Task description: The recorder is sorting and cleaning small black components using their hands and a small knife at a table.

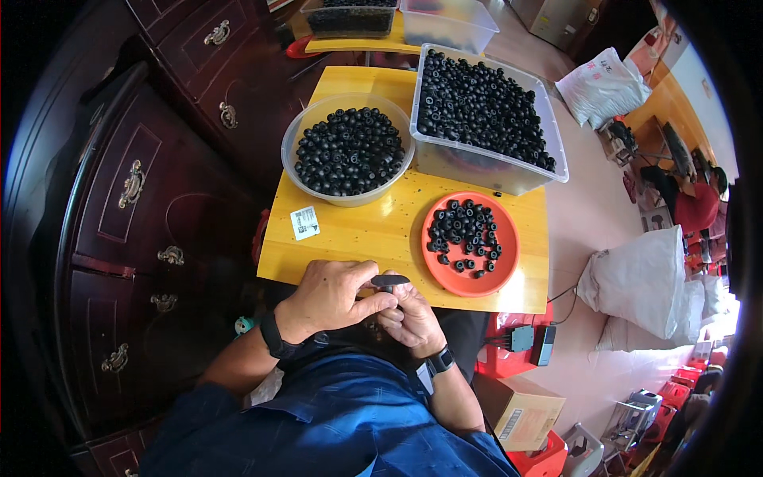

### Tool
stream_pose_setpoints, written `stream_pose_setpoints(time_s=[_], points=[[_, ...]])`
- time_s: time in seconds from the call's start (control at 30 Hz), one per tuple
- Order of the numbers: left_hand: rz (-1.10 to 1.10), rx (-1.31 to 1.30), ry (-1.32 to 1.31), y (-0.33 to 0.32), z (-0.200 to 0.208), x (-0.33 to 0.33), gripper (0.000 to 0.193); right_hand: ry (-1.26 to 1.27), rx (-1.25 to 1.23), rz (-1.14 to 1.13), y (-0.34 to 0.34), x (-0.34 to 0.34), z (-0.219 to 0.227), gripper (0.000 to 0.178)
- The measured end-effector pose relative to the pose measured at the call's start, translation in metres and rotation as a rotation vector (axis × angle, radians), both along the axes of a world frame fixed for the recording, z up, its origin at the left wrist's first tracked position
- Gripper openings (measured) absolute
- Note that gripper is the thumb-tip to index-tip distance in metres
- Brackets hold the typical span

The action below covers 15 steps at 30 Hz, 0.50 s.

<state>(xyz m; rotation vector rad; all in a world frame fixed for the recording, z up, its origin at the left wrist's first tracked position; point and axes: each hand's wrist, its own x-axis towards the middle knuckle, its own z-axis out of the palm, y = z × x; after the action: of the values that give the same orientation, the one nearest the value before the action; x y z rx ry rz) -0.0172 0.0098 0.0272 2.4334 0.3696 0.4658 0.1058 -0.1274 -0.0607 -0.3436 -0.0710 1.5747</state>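
Observation:
My left hand (332,296) is closed, with a small dark flat blade (390,280) sticking out from its fingers toward the right. Close against it, my right hand (413,319) pinches a small black part just under the blade; the fingers mostly cover that part. Both hands are at the near edge of the yellow table (362,254). Beyond them to the right, an orange-red plate (447,280) carries several loose black ring-shaped pieces (462,222).
A round translucent tub (292,163) and a larger rectangular clear bin (485,168), both full of black pieces, stand at the back. A white label (304,223) lies on the table. Dark wooden cabinets (143,207) line the left; white sacks (636,278) and a cardboard box (520,409) stand right.

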Motion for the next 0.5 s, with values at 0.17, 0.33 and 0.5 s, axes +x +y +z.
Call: stream_pose_setpoints(time_s=[0.17,0.33,0.5], points=[[-0.007,0.048,0.001,0.0006,-0.0003,-0.0014,0.041,0.000,0.032,0.004,-0.0002,-0.0022,0.0004,0.030],[-0.019,0.069,-0.003,0.0014,-0.0014,-0.0013,0.042,-0.052,-0.020,-0.015,-0.0012,-0.0023,0.0022,0.024],[-0.016,0.057,0.034,0.0018,-0.0050,-0.0023,0.041,-0.057,-0.035,-0.021,-0.0006,-0.0028,0.0026,0.021]])
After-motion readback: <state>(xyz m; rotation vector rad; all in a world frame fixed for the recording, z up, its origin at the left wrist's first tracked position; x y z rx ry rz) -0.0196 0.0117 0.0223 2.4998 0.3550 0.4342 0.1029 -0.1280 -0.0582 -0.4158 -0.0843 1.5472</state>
